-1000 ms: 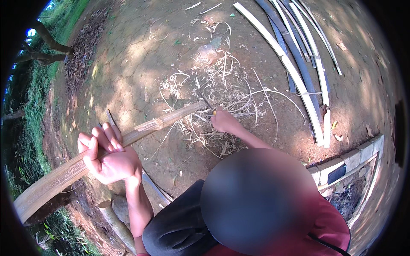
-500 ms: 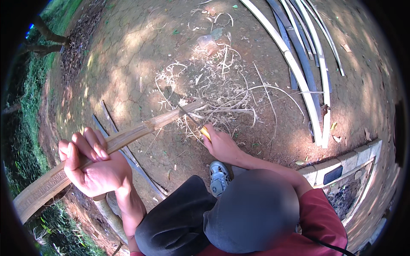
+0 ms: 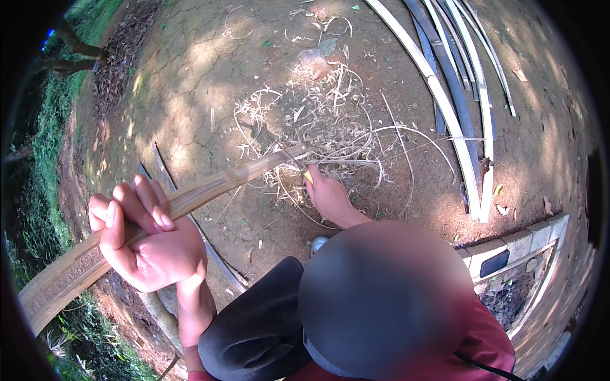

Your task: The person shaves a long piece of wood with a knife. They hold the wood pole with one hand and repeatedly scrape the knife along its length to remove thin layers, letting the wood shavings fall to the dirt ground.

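Two hands, both engaged. Left hand (image 3: 155,244): palm turned up, fingers curled around a long split bamboo strip (image 3: 219,183). Right hand (image 3: 333,200): fingers closed on the yellow handle of a knife (image 3: 309,176), its blade lying across the strip near the far end.

Bamboo strip: runs from the lower left, through the left hand, to the middle of the view, where its tip overlies a pile of pale curled shavings (image 3: 343,140).

Beyond the shavings: one translucent scrap (image 3: 311,61) on bare earth. Upper right: several long strips, pale (image 3: 449,117) and dark (image 3: 459,95), lying side by side, well apart from the hands. Right: low block edging (image 3: 540,236) with a dark rectangular object (image 3: 494,264) against it.

Left forearm side: loose thin strips (image 3: 219,260) on the ground; one log (image 3: 159,314) just beside the forearm.

Obstruction: a large blurred round shape (image 3: 381,298), lower middle, covering part of the right forearm and most of one shoe (image 3: 319,243).
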The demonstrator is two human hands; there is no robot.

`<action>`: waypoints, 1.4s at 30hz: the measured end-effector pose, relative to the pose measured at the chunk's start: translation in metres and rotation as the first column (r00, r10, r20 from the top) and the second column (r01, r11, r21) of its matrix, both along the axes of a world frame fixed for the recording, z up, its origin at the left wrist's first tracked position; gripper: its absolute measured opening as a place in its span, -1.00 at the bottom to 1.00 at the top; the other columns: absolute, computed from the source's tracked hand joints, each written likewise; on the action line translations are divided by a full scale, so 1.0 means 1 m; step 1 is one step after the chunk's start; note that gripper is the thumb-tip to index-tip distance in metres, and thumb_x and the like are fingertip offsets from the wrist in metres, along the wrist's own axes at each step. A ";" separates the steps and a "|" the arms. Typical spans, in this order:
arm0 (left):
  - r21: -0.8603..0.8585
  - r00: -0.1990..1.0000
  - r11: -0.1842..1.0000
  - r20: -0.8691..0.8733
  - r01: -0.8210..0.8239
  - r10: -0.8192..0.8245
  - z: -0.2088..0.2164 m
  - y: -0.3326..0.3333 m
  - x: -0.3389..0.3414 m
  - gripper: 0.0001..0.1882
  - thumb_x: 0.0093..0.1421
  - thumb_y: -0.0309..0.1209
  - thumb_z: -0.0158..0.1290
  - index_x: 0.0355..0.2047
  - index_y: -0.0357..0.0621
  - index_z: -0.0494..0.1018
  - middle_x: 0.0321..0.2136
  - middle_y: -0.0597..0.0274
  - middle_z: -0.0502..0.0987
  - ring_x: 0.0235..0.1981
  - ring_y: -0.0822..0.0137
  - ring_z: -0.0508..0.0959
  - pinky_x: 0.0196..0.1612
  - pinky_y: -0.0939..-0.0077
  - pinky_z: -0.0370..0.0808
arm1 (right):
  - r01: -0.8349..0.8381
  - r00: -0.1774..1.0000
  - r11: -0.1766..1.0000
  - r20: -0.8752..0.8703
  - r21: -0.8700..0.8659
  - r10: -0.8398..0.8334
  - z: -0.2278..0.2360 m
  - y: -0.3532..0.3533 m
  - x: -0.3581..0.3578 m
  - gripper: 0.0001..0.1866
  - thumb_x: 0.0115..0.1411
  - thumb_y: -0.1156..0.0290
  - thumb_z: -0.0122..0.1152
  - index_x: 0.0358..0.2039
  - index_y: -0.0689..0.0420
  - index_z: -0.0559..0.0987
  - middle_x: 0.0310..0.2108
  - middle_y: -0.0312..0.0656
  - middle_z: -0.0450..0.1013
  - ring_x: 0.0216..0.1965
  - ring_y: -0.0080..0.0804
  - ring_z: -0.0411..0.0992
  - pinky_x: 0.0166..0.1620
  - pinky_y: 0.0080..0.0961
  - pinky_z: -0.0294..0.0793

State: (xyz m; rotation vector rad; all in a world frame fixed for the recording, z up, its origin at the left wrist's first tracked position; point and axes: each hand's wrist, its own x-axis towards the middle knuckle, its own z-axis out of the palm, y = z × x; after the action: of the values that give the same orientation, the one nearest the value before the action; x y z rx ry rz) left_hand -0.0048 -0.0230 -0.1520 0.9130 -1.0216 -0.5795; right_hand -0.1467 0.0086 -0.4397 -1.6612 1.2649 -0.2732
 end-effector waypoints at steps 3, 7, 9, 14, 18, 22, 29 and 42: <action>0.001 1.000 1.000 0.011 0.008 -0.008 0.002 -0.002 -0.007 -0.74 0.20 -0.45 -0.16 -0.63 -0.05 0.09 -0.81 0.34 0.08 -0.79 0.47 0.09 -0.66 0.67 0.08 | 0.026 0.993 1.000 -0.117 -0.008 -0.027 -0.059 -0.007 -0.002 -0.72 0.22 0.36 0.00 -0.18 0.33 0.32 -0.61 0.19 0.45 -0.49 0.21 0.47 -0.38 0.03 0.44; -0.034 1.000 0.999 0.014 -0.021 0.021 -0.003 0.005 0.003 -0.74 0.18 -0.46 -0.15 -0.63 -0.05 0.09 -0.82 0.34 0.07 -0.80 0.47 0.07 -0.66 0.66 0.08 | -0.085 0.996 0.996 -0.036 -0.042 0.083 -0.009 -0.036 -0.013 -0.71 0.23 0.35 0.00 -0.18 0.34 0.35 -0.58 0.25 0.44 -0.45 0.20 0.47 -0.35 0.02 0.43; -0.021 1.000 0.999 0.007 -0.029 0.029 0.001 0.007 0.004 -0.74 0.18 -0.45 -0.14 -0.63 -0.05 0.09 -0.82 0.34 0.07 -0.79 0.47 0.07 -0.65 0.66 0.08 | -0.002 0.998 1.000 0.062 0.008 0.002 0.017 -0.038 -0.011 -0.73 0.25 0.34 0.00 -0.22 0.32 0.37 -0.58 0.22 0.44 -0.46 0.21 0.47 -0.37 0.00 0.42; 0.000 0.999 1.000 -0.020 -0.029 0.029 0.002 0.005 0.003 -0.74 0.17 -0.44 -0.14 -0.63 -0.05 0.08 -0.82 0.34 0.07 -0.79 0.48 0.07 -0.65 0.65 0.06 | 0.021 0.984 0.998 0.178 -0.057 -0.010 0.031 -0.028 0.001 -0.74 0.26 0.32 0.01 -0.23 0.30 0.37 -0.64 0.17 0.43 -0.53 0.21 0.44 -0.45 -0.01 0.40; 0.007 0.999 0.999 -0.023 0.032 -0.031 0.003 0.013 0.008 -0.74 0.15 -0.44 -0.11 -0.63 -0.04 0.08 -0.81 0.34 0.09 -0.78 0.48 0.10 -0.63 0.64 0.06 | 0.031 0.983 0.994 0.184 -0.100 -0.012 0.049 -0.013 0.010 -0.72 0.24 0.32 0.03 -0.19 0.29 0.36 -0.67 0.18 0.41 -0.56 0.22 0.43 -0.47 -0.01 0.40; 0.013 0.999 1.000 0.031 0.025 -0.026 0.003 0.012 -0.006 -0.73 0.12 -0.44 -0.06 -0.62 -0.04 0.09 -0.80 0.34 0.11 -0.78 0.46 0.10 -0.60 0.61 0.08 | -0.003 1.000 1.000 -0.030 -0.020 0.003 -0.042 -0.011 0.006 -0.72 0.24 0.35 0.01 -0.15 0.30 0.36 -0.58 0.17 0.46 -0.49 0.18 0.48 -0.39 0.00 0.45; 0.076 0.998 0.995 -0.018 0.061 -0.059 0.006 0.020 -0.010 -0.71 0.07 -0.46 0.01 -0.63 -0.04 0.08 -0.78 0.34 0.11 -0.75 0.45 0.09 -0.52 0.59 0.10 | -0.151 0.986 0.988 0.072 0.033 0.148 0.009 -0.034 -0.013 -0.71 0.23 0.33 0.00 -0.18 0.30 0.36 -0.51 0.19 0.47 -0.43 0.17 0.48 -0.32 0.02 0.45; 0.005 0.991 0.993 -0.057 -0.120 0.120 0.000 0.005 0.032 -0.73 0.11 -0.47 -0.12 -0.65 -0.02 0.05 -0.80 0.37 0.08 -0.79 0.51 0.06 -0.71 0.63 0.01 | -0.101 0.994 0.991 0.021 -0.087 0.103 0.052 -0.024 0.019 -0.65 0.22 0.38 0.03 -0.07 0.37 0.32 -0.55 0.14 0.48 -0.38 0.12 0.51 -0.28 -0.01 0.47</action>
State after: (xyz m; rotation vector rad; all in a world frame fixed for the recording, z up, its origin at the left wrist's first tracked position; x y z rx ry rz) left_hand 0.0274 -0.0183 -0.1515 0.9473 -0.9084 -0.5024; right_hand -0.1281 -0.0154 -0.3879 -1.7842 1.1594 -0.2895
